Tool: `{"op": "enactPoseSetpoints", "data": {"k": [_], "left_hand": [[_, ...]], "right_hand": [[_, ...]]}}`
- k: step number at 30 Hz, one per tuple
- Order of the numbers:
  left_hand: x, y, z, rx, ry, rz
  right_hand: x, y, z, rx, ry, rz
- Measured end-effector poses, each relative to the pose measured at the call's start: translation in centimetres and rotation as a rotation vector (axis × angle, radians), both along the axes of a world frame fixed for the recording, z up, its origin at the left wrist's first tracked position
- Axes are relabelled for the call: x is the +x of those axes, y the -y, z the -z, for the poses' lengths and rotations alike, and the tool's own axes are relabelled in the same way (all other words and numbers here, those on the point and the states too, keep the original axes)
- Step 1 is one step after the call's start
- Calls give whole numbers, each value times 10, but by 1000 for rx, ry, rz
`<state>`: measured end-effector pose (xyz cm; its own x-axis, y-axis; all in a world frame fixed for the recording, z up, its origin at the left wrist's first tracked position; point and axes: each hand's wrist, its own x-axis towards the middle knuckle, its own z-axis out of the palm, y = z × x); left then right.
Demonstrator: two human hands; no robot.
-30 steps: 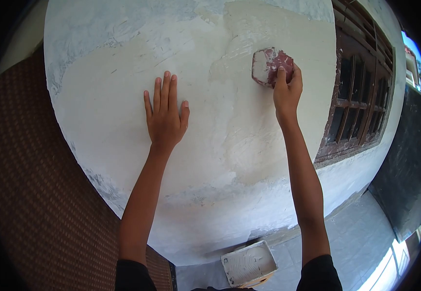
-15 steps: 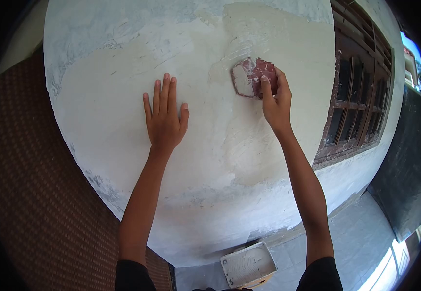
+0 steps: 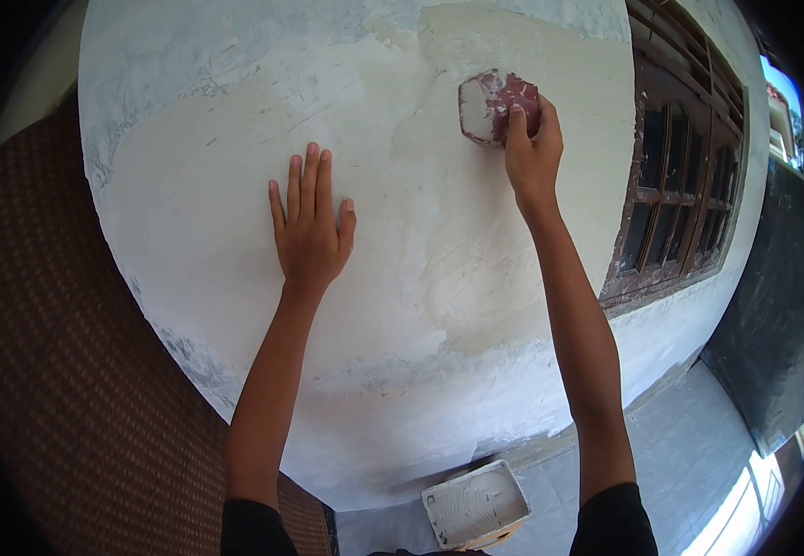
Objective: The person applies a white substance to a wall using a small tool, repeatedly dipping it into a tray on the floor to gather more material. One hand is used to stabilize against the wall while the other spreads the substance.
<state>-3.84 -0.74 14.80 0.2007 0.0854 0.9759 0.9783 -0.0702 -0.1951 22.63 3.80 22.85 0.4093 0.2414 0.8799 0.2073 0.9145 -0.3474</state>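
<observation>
My left hand (image 3: 311, 232) lies flat against the off-white wall (image 3: 392, 232), its fingers stretched out and holding nothing. Higher up and to the right, my right hand (image 3: 535, 156) grips a maroon putty spreader (image 3: 504, 102) by its right edge, thumb on the near face. Whitish putty is smeared over the spreader, mostly on its left half. The flat tool is at the wall's surface, over a smoothed beige patch; its far face and the fingers behind it are hidden. Fine scratches and uneven putty edges mark the wall around both hands.
A white-smeared tray (image 3: 430, 522) of putty stands on the grey floor (image 3: 657, 482) below. Right of the work area is a brown wooden window (image 3: 675, 190). A brown woven screen (image 3: 68, 324) borders the left, and a dark sheet (image 3: 768, 315) hangs at far right.
My right hand has moved the spreader upward and slightly right along the wall. My left hand stays flat in about the same place; the view has shifted slightly.
</observation>
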Motion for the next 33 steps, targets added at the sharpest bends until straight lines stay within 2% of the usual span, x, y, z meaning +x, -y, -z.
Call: {"op": "enactPoseSetpoints", "data": {"k": [2, 3, 5, 8, 9, 11, 12, 14, 16, 18, 20, 22, 23, 24, 28, 30, 31, 33], "left_hand": [[0, 0, 0, -2, 4, -8], [0, 0, 1, 0, 8, -8], [2, 0, 1, -1, 9, -5], [1, 0, 1, -7, 14, -7], [0, 0, 0, 0, 10, -4], [1, 0, 0, 7, -2, 1], [1, 0, 0, 2, 1, -1], [1, 1, 0, -2, 5, -8], [2, 1, 0, -4, 13, -4], [2, 1, 0, -3, 16, -4], [3, 0, 0, -4, 15, -2], [1, 0, 1, 6, 8, 1], [0, 0, 1, 4, 5, 2], [0, 0, 0, 3, 3, 2], [1, 1, 1, -15, 16, -15], [2, 1, 1, -14, 22, -19], [3, 1, 1, -17, 22, -17], [2, 1, 0, -6, 20, -9]], "right_hand": [[22, -12, -9, 0, -182, -18], [18, -6, -10, 3, -180, -19], [2, 15, -3, 59, -93, -227], [-28, 26, 16, 128, 353, -155], [-28, 21, 17, 126, 351, -153], [-28, 5, 10, 142, 315, 70], [-18, 3, 2, 137, 215, 90], [5, 4, -15, 26, -57, 4], [21, 1, -21, 23, -204, 25], [19, 3, -14, 38, -223, -66], [-4, 17, -2, 16, 46, -238], [-25, 22, 13, 133, 357, -116], [-29, 11, 17, 184, 415, -22], [-26, 10, 15, 183, 414, -21], [16, -3, -1, -42, -65, -14], [28, -4, -1, 17, -202, -10], [25, 0, 2, 17, -201, -9], [11, 12, 13, -3, -34, -246]]}}
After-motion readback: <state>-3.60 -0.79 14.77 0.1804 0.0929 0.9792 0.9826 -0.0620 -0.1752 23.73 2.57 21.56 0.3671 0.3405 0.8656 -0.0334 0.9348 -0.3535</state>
